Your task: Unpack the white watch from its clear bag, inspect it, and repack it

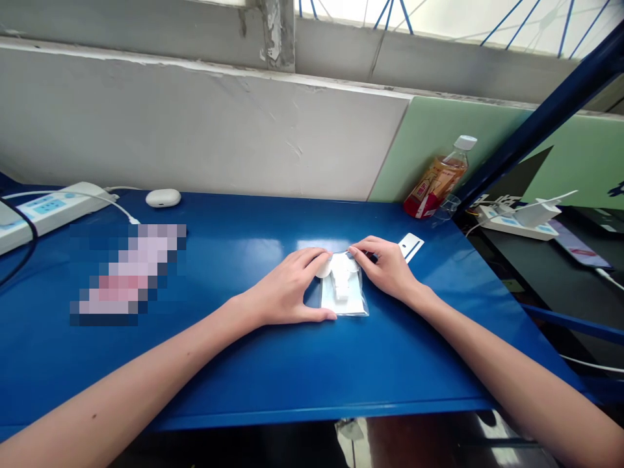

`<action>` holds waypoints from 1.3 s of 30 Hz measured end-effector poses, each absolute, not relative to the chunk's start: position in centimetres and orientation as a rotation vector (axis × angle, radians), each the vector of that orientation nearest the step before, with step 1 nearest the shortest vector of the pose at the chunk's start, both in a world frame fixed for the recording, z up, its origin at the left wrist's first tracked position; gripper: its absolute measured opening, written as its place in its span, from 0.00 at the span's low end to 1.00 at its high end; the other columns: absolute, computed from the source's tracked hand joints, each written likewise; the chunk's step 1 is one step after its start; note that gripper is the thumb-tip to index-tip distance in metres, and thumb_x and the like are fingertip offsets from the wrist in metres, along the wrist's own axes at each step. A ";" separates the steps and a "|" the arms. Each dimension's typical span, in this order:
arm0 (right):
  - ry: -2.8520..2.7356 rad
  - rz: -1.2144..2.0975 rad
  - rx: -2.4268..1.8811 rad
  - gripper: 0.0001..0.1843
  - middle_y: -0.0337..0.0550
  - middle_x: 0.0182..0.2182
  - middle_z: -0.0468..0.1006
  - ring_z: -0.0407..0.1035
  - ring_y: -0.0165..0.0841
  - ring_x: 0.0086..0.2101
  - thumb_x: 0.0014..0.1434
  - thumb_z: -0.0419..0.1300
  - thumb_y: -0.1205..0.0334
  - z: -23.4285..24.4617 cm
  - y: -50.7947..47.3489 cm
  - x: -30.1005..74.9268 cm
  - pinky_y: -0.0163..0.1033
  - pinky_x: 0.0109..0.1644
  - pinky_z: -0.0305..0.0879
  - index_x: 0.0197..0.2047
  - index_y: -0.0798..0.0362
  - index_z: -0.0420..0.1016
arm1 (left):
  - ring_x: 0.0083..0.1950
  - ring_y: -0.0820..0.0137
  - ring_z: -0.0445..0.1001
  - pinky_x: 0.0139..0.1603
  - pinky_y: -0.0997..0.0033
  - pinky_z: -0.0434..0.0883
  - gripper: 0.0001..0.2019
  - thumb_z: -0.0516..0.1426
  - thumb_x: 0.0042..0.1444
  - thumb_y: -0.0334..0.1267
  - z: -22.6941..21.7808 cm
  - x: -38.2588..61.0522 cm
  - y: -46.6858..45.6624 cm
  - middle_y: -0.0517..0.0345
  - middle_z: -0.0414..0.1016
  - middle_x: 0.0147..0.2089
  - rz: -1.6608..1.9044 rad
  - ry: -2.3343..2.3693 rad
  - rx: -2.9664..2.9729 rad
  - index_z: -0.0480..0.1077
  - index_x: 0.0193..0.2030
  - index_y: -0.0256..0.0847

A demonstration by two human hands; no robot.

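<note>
A small clear plastic bag [364, 308] lies flat on the blue table, with a white card or paper and a white piece of unclear kind [341, 278] inside. Its left side is spanned by my left hand [295, 286]: the fingers bend onto the top left corner, while the thumb stretches along the bottom edge. A round white part [324, 268] shows beside those fingertips. At the top right corner, my right hand [385, 265] pinches the bag's edge between thumb and fingers. The fingertips hide parts of the bag's upper edge.
Behind my right hand lies a white card with a dark stripe [411, 247]. A drink bottle [436, 179] leans at the back right. On the left are a pixelated phone-like object [131, 270], a white earbud case [163, 197] and a power strip [63, 208] with cables.
</note>
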State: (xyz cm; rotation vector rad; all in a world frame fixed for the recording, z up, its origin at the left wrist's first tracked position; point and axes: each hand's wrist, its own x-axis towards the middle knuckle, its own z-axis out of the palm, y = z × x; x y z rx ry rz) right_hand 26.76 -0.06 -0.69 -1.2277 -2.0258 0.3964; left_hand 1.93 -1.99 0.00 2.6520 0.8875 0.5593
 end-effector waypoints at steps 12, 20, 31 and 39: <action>-2.608 0.311 -1.086 0.45 0.66 0.66 0.64 0.61 0.55 0.64 0.61 0.61 0.40 1.0 -1.3 27.8 0.61 0.64 0.64 0.71 0.59 0.57 | 0.70 0.42 0.59 0.68 0.41 0.60 0.46 0.61 0.55 0.62 -0.1 1.7 -1.8 0.32 0.59 0.71 0.505 1.118 2.653 0.56 0.71 0.33; -2.677 0.486 -1.151 0.54 0.63 0.69 0.59 0.57 0.55 0.66 0.54 0.66 0.38 1.7 -0.8 28.8 0.59 0.67 0.61 0.73 0.58 0.54 | 0.73 0.43 0.54 0.70 0.44 0.57 0.47 0.58 0.57 0.65 -0.1 1.5 -1.7 0.35 0.51 0.75 0.391 1.138 2.651 0.52 0.74 0.35; -2.582 0.343 -1.052 0.55 0.67 0.71 0.53 0.54 0.55 0.68 0.58 0.63 0.39 -0.9 -1.6 28.7 0.63 0.67 0.59 0.76 0.57 0.43 | 0.73 0.44 0.55 0.69 0.43 0.58 0.45 0.58 0.59 0.63 -0.4 1.3 -1.6 0.36 0.53 0.74 0.421 1.114 2.687 0.52 0.74 0.36; -2.615 0.380 -1.025 0.54 0.66 0.72 0.50 0.50 0.53 0.69 0.61 0.60 0.38 -0.7 -1.3 29.3 0.61 0.69 0.56 0.76 0.58 0.41 | 0.72 0.44 0.56 0.69 0.44 0.58 0.46 0.58 0.57 0.65 0.0 1.4 -1.6 0.34 0.57 0.72 0.420 1.104 2.688 0.53 0.73 0.33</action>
